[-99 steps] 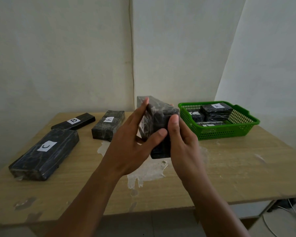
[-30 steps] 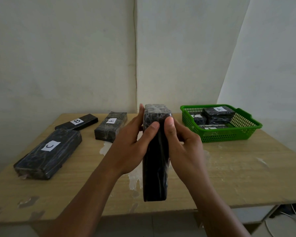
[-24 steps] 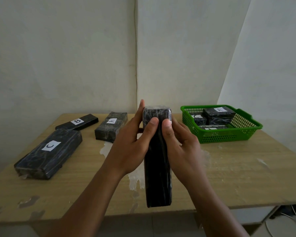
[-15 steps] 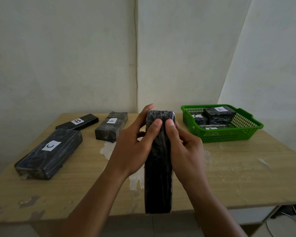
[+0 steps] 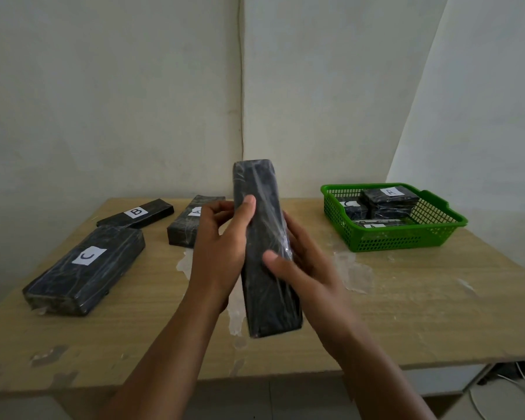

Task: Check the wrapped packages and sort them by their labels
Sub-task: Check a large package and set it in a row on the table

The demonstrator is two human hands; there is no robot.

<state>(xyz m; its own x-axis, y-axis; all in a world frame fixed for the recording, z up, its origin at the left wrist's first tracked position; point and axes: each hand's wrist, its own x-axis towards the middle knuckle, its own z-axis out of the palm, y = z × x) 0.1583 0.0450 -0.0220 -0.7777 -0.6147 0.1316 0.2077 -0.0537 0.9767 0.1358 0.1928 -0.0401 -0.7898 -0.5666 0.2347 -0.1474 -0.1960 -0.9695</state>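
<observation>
Package [image 5: 265, 250] held on edge above desk [image 5: 406, 298], long axis running away from camera, far end raised. Left hand [image 5: 222, 262] clasping one side, thumb over near face; right hand [image 5: 300, 277] cupping other side, thumb on top. Both grips closed on package, probably to turn it and find label. No label visible on faces shown. Sorted on desk: C [image 5: 88, 256], B [image 5: 137, 212], A [image 5: 191, 219], last partly hidden by left hand. Basket [image 5: 391, 237] holding more; some labels there unreadable.
</observation>
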